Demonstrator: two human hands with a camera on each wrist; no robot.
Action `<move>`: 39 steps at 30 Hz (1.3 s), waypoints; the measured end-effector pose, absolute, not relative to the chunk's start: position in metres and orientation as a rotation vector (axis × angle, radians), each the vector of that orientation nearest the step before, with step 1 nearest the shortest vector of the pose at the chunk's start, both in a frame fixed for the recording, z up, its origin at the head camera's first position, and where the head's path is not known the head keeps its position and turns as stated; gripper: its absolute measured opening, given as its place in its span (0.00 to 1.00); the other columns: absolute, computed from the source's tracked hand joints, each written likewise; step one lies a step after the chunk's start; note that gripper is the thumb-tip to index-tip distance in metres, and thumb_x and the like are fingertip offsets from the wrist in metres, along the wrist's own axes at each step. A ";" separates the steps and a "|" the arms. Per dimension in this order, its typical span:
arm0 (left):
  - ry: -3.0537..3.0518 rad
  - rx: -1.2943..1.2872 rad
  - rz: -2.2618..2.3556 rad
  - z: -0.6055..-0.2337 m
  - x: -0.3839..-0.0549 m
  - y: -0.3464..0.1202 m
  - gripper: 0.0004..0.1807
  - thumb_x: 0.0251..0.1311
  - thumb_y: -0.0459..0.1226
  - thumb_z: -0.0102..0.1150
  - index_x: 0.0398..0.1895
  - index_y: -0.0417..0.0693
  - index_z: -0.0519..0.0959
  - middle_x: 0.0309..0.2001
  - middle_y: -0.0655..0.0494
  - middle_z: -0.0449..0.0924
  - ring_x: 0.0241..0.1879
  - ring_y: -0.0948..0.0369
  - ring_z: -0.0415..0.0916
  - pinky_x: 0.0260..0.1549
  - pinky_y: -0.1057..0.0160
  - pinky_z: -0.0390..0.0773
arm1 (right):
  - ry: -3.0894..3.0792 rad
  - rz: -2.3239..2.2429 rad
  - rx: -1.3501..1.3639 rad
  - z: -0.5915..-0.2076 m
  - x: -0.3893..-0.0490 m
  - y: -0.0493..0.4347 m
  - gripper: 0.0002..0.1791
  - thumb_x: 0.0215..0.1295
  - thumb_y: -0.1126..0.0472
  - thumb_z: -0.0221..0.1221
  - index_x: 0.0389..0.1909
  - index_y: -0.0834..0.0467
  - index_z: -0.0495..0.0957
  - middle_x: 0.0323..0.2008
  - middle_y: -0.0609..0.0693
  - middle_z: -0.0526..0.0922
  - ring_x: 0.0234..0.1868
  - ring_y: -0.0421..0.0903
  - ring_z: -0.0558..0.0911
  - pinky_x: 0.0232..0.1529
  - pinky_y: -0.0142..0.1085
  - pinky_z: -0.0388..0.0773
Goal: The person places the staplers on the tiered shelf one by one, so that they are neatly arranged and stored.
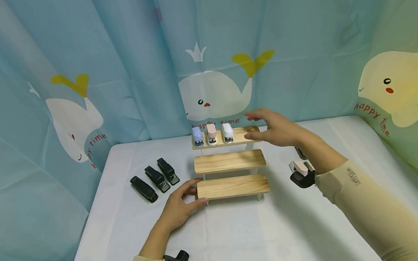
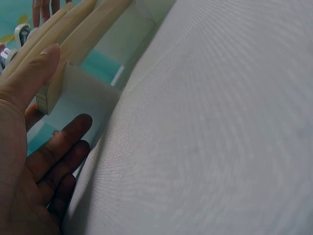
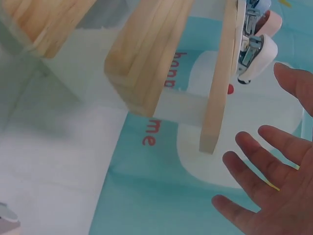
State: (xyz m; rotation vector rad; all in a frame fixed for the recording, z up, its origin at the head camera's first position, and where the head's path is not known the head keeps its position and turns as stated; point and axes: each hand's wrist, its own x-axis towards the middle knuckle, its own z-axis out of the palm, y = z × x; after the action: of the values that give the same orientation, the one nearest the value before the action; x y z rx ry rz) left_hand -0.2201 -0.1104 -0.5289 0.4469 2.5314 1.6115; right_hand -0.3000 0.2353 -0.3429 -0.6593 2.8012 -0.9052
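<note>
Staplers (image 1: pixel 211 132), three, stand along the top shelf (image 1: pixel 242 135) toward its left edge, left hand (image 1: pixel 177 209) pinching the bottom shelf (image 1: pixel 233 186) by its left edge, probably for steadiness, right hand (image 1: pixel 278 129) spread near the top shelf's right edge.

From where I stand, the person's right forearm (image 1: pixel 322 150) covers most of a dark thing (image 1: pixel 300 153), too little showing to name it, and the black wrist camera (image 1: pixel 302 179) hides part of a pink-and-white thing (image 1: pixel 299 167). The lettering (image 1: pixel 353 176) on that sleeve is too small to read surely. Part of the left hand (image 1: pixel 177 208) disappears behind the bottom shelf's (image 1: pixel 233 186) end. Up close at the right wrist, the blue stapler (image 3: pixel 264 5) and right hand (image 3: pixel 281 196) are cut off.
</note>
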 end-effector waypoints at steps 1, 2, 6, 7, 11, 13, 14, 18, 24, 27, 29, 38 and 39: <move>2.533 0.450 1.611 -0.529 -0.221 -0.110 0.33 0.57 0.52 0.76 0.67 0.75 0.75 0.47 0.66 0.85 0.58 0.60 0.79 0.66 0.45 0.69 | 2.802 -0.914 -0.651 -0.342 -0.299 0.237 0.42 0.72 0.43 0.64 0.80 0.54 0.60 0.74 0.58 0.67 0.77 0.61 0.64 0.70 0.64 0.65; 2.534 0.450 1.611 -0.529 -0.221 -0.111 0.33 0.58 0.52 0.76 0.67 0.75 0.75 0.47 0.66 0.85 0.58 0.60 0.79 0.66 0.45 0.70 | 2.803 -0.914 -0.647 -0.342 -0.298 0.239 0.42 0.72 0.43 0.64 0.80 0.54 0.60 0.74 0.58 0.67 0.77 0.62 0.63 0.70 0.65 0.65; 2.535 0.442 1.607 -0.529 -0.221 -0.111 0.33 0.58 0.52 0.75 0.68 0.76 0.75 0.47 0.66 0.85 0.58 0.61 0.79 0.66 0.45 0.69 | 2.819 -0.900 -0.645 -0.340 -0.294 0.246 0.42 0.72 0.44 0.63 0.80 0.54 0.59 0.73 0.58 0.67 0.77 0.62 0.63 0.68 0.65 0.65; 2.532 0.439 1.607 -0.529 -0.221 -0.112 0.33 0.58 0.52 0.75 0.67 0.76 0.75 0.48 0.66 0.85 0.58 0.61 0.79 0.66 0.45 0.69 | 2.822 -0.900 -0.640 -0.340 -0.293 0.248 0.42 0.72 0.43 0.63 0.80 0.54 0.59 0.73 0.58 0.68 0.76 0.62 0.64 0.68 0.65 0.66; 2.534 0.438 1.608 -0.528 -0.222 -0.112 0.33 0.58 0.52 0.75 0.67 0.76 0.75 0.48 0.65 0.85 0.58 0.61 0.79 0.66 0.45 0.69 | 2.826 -0.918 -0.615 -0.341 -0.290 0.256 0.42 0.72 0.44 0.64 0.80 0.54 0.59 0.73 0.59 0.68 0.76 0.62 0.64 0.69 0.65 0.65; 2.535 0.441 1.608 -0.528 -0.223 -0.112 0.33 0.58 0.52 0.75 0.68 0.76 0.75 0.48 0.65 0.85 0.58 0.61 0.79 0.66 0.45 0.69 | 2.831 -0.928 -0.596 -0.342 -0.288 0.260 0.42 0.71 0.44 0.64 0.80 0.54 0.60 0.73 0.59 0.68 0.76 0.61 0.64 0.68 0.65 0.66; 2.538 0.442 1.606 -0.528 -0.223 -0.112 0.33 0.58 0.52 0.75 0.68 0.76 0.75 0.48 0.65 0.85 0.58 0.61 0.79 0.66 0.45 0.69 | 2.834 -0.926 -0.590 -0.343 -0.287 0.262 0.42 0.72 0.44 0.64 0.80 0.54 0.59 0.73 0.59 0.68 0.76 0.61 0.64 0.68 0.64 0.66; 2.537 0.443 1.606 -0.527 -0.224 -0.112 0.33 0.58 0.52 0.75 0.67 0.77 0.75 0.48 0.65 0.85 0.58 0.61 0.78 0.66 0.45 0.69 | 2.849 -0.905 -0.571 -0.345 -0.282 0.270 0.42 0.72 0.44 0.64 0.80 0.54 0.60 0.73 0.58 0.68 0.76 0.61 0.65 0.67 0.64 0.67; 2.540 0.436 1.607 -0.524 -0.225 -0.113 0.33 0.58 0.53 0.76 0.67 0.76 0.75 0.48 0.65 0.85 0.59 0.60 0.78 0.66 0.45 0.69 | 2.856 -0.866 -0.584 -0.348 -0.278 0.283 0.43 0.72 0.43 0.63 0.80 0.55 0.58 0.72 0.60 0.68 0.75 0.63 0.65 0.66 0.65 0.67; 2.537 0.422 1.605 -0.524 -0.224 -0.113 0.33 0.58 0.53 0.75 0.67 0.77 0.75 0.48 0.65 0.84 0.59 0.60 0.78 0.66 0.45 0.69 | 2.862 -0.853 -0.560 -0.350 -0.275 0.289 0.43 0.72 0.42 0.63 0.80 0.55 0.59 0.72 0.59 0.69 0.74 0.62 0.66 0.65 0.64 0.67; 2.534 0.407 1.604 -0.524 -0.223 -0.112 0.32 0.58 0.53 0.75 0.67 0.77 0.75 0.48 0.65 0.84 0.59 0.60 0.78 0.66 0.45 0.69 | 2.864 -0.842 -0.542 -0.353 -0.274 0.293 0.43 0.71 0.41 0.63 0.80 0.56 0.60 0.72 0.60 0.69 0.74 0.62 0.66 0.64 0.64 0.68; 2.529 0.393 1.588 -0.528 -0.220 -0.112 0.33 0.56 0.55 0.75 0.66 0.79 0.75 0.51 0.65 0.83 0.60 0.59 0.78 0.66 0.45 0.70 | 2.851 -0.782 -0.475 -0.368 -0.266 0.307 0.43 0.68 0.42 0.67 0.76 0.59 0.64 0.70 0.62 0.71 0.69 0.63 0.73 0.61 0.62 0.73; 2.532 0.399 1.587 -0.528 -0.220 -0.112 0.33 0.57 0.55 0.75 0.66 0.79 0.75 0.51 0.64 0.83 0.60 0.59 0.78 0.66 0.45 0.70 | 2.851 -0.775 -0.469 -0.370 -0.266 0.309 0.43 0.68 0.42 0.68 0.76 0.59 0.65 0.70 0.63 0.72 0.68 0.63 0.74 0.60 0.62 0.73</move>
State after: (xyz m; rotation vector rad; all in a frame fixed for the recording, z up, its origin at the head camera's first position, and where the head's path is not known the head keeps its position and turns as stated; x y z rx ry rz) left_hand -0.2201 -0.1123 -0.5283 0.3992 2.5319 1.5869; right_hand -0.2657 0.3088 -0.3700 -0.4691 2.8511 -0.7750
